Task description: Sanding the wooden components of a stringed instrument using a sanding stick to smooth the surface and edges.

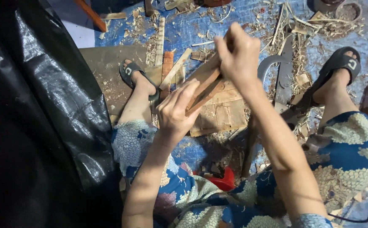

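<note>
Two wooden slats [203,90] run diagonally between my hands. My left hand [176,112] grips their lower end, nearer me; my right hand [237,55] clasps the upper end.

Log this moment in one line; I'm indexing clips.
left hand: grips wooden strips | right hand: holds strips' upper end | below: wooden board, blue tarp

I see a blue tarp [234,21] on the floor, littered with wood shavings [302,25]. A black plastic sheet [36,126] fills the left side. Black sandals [340,63] flank a worn wooden board [226,116], and a curved metal blade [283,71] lies nearby.
</note>
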